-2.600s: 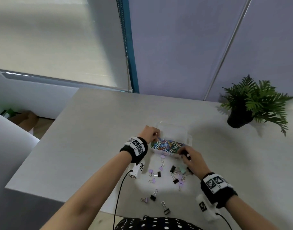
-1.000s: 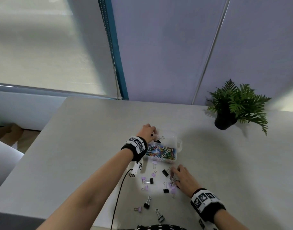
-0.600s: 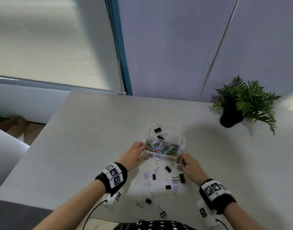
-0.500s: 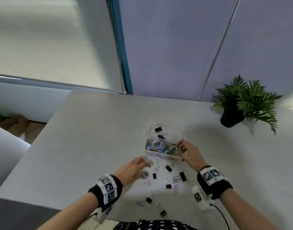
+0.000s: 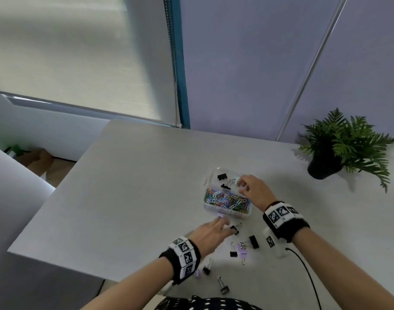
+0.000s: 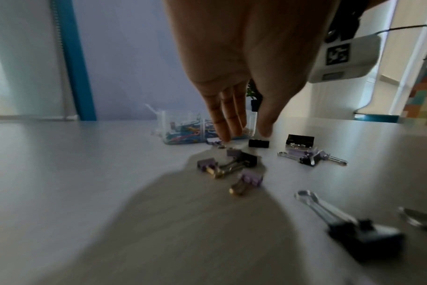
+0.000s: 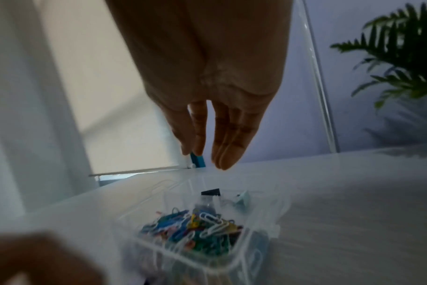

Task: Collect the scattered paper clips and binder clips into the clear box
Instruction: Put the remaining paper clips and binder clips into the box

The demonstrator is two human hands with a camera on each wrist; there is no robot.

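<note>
Your right hand (image 5: pixel 253 190) hovers over the far compartment of the clear box (image 5: pixel 247 214), fingers straight and hanging down with nothing held between them in the right wrist view; a mint binder clip (image 7: pixel 243 198) lies in that compartment just below the fingertips, beside two black binder clips (image 5: pixel 222 176). The near compartment holds a heap of coloured paper clips (image 5: pixel 225 201), too many to count. Your left hand (image 5: pixel 210 233) reaches flat over the table (image 5: pixel 129 198) just in front of the box, fingers straight and together, gripping nothing; its fingertips (image 6: pixel 226 133) are near a small purple clip (image 5: pixel 220 215) touching the box's near wall and a black clip (image 5: pixel 235 229) just to the right. In the head view about eight more binder clips lie scattered on the table between your wrists, black and purple mixed; a potted plant (image 5: pixel 339 148) stands well apart at the far right
</note>
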